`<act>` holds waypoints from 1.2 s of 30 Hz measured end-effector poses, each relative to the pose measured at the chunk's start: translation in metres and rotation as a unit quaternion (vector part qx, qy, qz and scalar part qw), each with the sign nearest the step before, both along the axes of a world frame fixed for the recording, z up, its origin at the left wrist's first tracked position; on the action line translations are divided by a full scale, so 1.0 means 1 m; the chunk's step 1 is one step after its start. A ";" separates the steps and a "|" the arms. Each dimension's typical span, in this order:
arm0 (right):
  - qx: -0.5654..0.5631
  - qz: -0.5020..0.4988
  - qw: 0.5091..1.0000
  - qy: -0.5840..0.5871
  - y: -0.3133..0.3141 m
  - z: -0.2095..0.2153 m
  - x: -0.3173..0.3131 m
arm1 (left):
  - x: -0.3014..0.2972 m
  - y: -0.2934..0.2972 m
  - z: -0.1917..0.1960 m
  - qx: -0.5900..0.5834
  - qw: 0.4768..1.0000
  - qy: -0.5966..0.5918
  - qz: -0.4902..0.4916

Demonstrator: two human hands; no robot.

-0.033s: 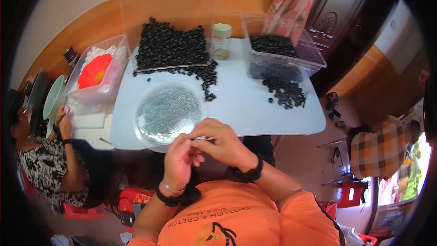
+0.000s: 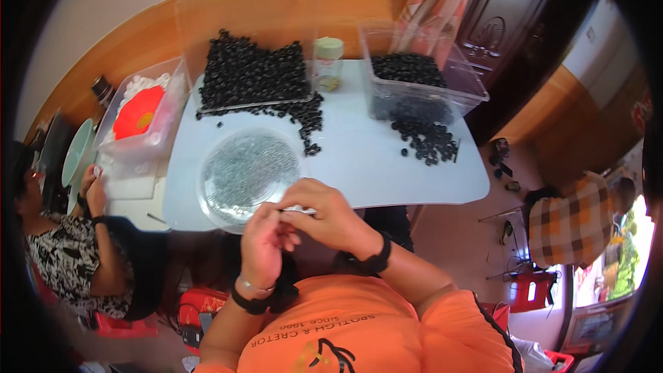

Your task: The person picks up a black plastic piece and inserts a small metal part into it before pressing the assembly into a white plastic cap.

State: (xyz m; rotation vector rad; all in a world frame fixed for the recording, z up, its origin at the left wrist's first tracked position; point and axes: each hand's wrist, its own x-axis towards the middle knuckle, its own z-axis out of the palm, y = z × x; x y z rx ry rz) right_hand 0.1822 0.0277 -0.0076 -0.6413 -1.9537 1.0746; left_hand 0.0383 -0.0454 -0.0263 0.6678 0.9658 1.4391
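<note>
My left hand (image 2: pixel 266 242) and my right hand (image 2: pixel 330 217) meet at the near edge of the white table (image 2: pixel 387 169). Both pinch a thin pale needle (image 2: pixel 293 210) that runs between the fingertips. Whatever sits on the needle is too small to tell. Each wrist wears a black band. Just beyond the hands lies a round clear dish (image 2: pixel 248 169) filled with tiny silvery beads. Farther back a clear tray holds a heap of black beads (image 2: pixel 252 72), and some of them spill onto the table (image 2: pixel 309 116).
A clear box (image 2: pixel 421 90) with black beads stands at the back right, loose beads (image 2: pixel 428 141) in front of it. A small jar (image 2: pixel 329 62) stands between the containers. At the left is a clear box (image 2: pixel 141 114) with a red-orange piece. Another person (image 2: pixel 62 249) sits at the left.
</note>
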 end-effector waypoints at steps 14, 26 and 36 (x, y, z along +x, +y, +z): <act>0.182 -0.312 0.866 -0.347 0.092 0.009 0.129 | -0.082 0.055 0.022 0.019 0.971 0.144 0.190; 0.144 -0.290 0.831 -0.453 0.117 -0.021 0.173 | -0.080 0.072 0.016 -0.032 0.976 0.150 0.153; 0.069 -0.137 0.982 -0.114 0.035 0.042 0.092 | -0.023 0.036 0.035 0.049 0.982 0.174 0.061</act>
